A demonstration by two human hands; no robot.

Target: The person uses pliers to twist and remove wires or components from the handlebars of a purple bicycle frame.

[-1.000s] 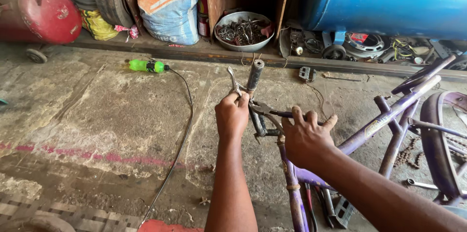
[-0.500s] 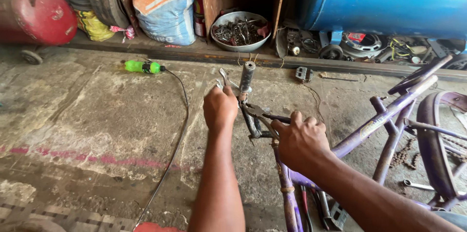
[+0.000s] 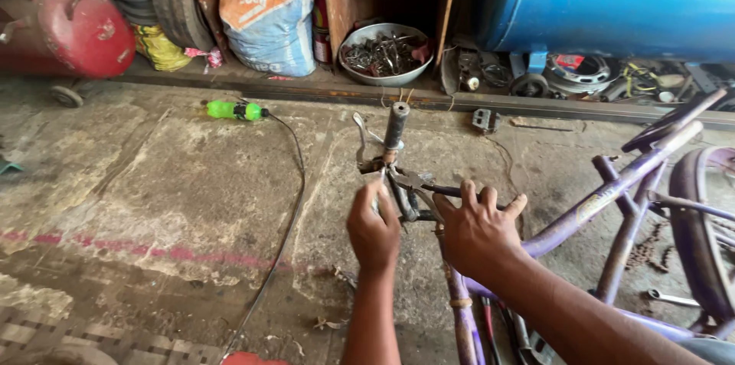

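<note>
A purple bicycle frame (image 3: 612,196) lies on the concrete floor with its handlebar end pointing away from me. My left hand (image 3: 373,225) is closed around the handlebar just below the black grip (image 3: 396,126) and the silver brake lever (image 3: 361,141). My right hand (image 3: 478,231) rests on the dark bar of the handlebar (image 3: 448,190), fingers curled over it. What sits under either palm is hidden. A rear wheel (image 3: 708,235) shows at the right edge.
A green bottle (image 3: 233,110) and a black cable (image 3: 283,227) lie on the floor to the left. A red tank (image 3: 73,28), tyres, a sack (image 3: 266,16), a bowl of metal parts (image 3: 385,55) and a blue drum (image 3: 612,1) line the back. A spanner (image 3: 674,297) lies at right.
My left hand has slid down the handlebar towards me, baring the brake lever and grip. My right hand stays on the bar. The view shifted slightly.
</note>
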